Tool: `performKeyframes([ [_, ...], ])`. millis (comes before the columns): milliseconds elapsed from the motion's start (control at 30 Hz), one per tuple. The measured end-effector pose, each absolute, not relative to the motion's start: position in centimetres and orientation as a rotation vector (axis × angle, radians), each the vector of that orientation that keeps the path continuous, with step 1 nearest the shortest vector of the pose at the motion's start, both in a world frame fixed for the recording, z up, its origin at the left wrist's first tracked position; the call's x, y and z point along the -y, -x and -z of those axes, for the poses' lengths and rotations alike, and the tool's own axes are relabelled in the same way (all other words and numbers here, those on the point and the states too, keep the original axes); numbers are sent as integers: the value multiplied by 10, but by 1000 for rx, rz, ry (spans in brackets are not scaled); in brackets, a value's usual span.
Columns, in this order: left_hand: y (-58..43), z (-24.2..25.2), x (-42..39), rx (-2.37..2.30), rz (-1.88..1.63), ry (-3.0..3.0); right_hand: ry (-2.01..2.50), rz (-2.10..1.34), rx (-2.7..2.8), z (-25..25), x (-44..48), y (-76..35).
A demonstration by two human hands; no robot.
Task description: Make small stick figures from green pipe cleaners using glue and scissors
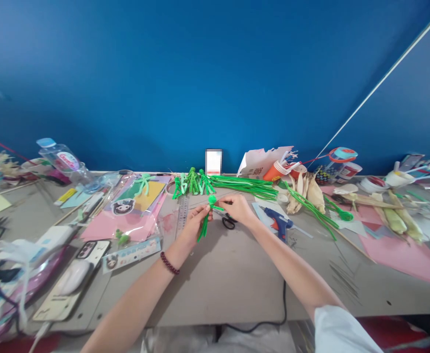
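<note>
Pinching green pipe-cleaner stem (203, 229) over table (237, 284) centre: gripped mid-shaft by left hand (194, 223), nipped near coiled top by right hand (239, 208). Long axis steep, top leaning right, tail toward body. Scissors (228, 222) just beside right hand.

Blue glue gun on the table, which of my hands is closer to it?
Right. The right hand sits just left of the glue gun, not touching it, pinching a green pipe-cleaner figure. The left hand holds the same figure farther left, beyond the right hand.
</note>
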State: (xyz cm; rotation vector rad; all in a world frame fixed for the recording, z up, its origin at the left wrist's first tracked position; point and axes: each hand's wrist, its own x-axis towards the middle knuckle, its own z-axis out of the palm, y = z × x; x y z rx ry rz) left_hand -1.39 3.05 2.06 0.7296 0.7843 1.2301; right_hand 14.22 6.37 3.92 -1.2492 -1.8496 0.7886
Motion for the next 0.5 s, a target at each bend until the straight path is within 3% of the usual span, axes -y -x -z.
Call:
performKeyframes([
  [333, 8, -14, -28, -842, -1260, -725, 1116, -1200, 1756, -41, -66, -147],
  [500, 7, -15, -26, -932, -1289, -765, 1028, -1196, 1742, -37, -69, -147],
])
